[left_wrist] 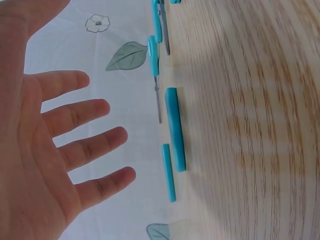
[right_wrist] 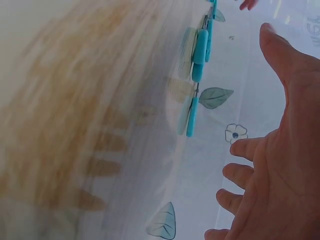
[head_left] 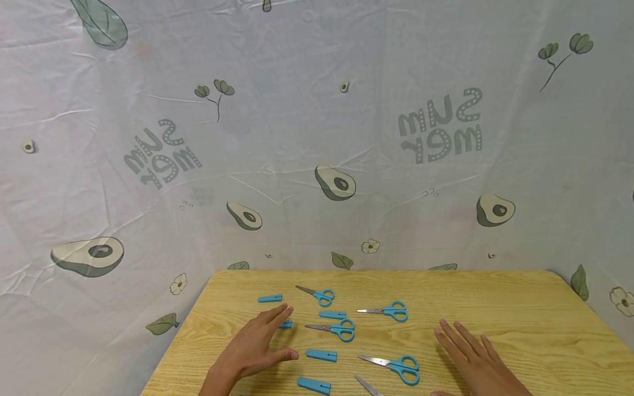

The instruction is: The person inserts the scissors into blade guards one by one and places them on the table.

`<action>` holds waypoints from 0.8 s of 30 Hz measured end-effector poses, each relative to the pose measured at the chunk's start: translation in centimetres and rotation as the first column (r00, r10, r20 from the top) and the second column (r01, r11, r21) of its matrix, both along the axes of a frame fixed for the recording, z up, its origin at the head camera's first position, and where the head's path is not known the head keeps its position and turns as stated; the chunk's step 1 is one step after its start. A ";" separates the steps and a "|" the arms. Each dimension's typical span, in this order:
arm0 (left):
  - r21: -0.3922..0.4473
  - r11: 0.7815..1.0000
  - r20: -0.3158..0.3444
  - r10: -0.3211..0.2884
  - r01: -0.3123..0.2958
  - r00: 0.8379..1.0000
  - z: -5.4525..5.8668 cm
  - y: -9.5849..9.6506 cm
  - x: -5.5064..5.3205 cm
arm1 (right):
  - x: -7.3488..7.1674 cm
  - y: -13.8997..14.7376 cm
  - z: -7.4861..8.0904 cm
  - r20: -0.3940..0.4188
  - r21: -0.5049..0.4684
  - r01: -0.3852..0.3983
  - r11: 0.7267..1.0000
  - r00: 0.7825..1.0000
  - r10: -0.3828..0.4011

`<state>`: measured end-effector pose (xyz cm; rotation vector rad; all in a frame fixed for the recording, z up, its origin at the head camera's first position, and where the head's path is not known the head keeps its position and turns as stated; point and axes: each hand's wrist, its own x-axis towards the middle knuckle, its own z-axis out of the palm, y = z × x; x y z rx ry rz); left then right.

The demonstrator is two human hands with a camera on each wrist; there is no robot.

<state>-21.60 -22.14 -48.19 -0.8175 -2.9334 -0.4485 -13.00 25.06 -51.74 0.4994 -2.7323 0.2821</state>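
My left hand (head_left: 255, 344) hovers over the left side of the table, fingers spread and holding nothing. It partly hides one blue scissor cap (head_left: 287, 324). My right hand (head_left: 477, 360) hangs over the right side, fingers extended and apart from the scissors. Between the hands lie several small scissors with blue handles: a far pair (head_left: 324, 297), a middle pair (head_left: 343, 330), a right pair (head_left: 395, 311) and a nearer pair (head_left: 403, 368). One more blade (head_left: 368, 386) is cut off by the bottom edge. Loose blue caps (head_left: 321, 355) lie among them. Another cap (left_wrist: 175, 130) shows past my left fingers.
A light wood-grain table (head_left: 540, 313) carries everything. Behind it hangs a pale sheet (head_left: 292, 132) printed with avocados, leaves and mirrored lettering. One cap (head_left: 269, 298) lies at the far left of the group, another (head_left: 313, 384) near the bottom edge.
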 end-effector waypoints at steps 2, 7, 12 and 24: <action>0.000 1.000 0.001 0.000 0.000 1.000 0.0 0.0 0.0 | 0.0 0.0 -0.1 0.002 -0.010 -0.004 1.000 1.000 0.004; 0.005 1.000 0.013 -0.009 0.009 1.000 0.0 0.2 0.1 | 0.0 0.0 -0.2 -0.027 0.014 -0.027 1.000 0.999 0.027; 0.007 1.000 0.021 -0.022 0.022 1.000 -0.1 0.2 0.2 | 0.0 0.3 -0.3 -0.088 0.054 -0.110 0.992 0.990 0.115; 0.010 0.998 0.018 -0.067 0.067 0.998 0.0 0.4 0.4 | 0.0 -0.2 0.0 -0.147 0.048 -0.136 0.990 0.979 0.142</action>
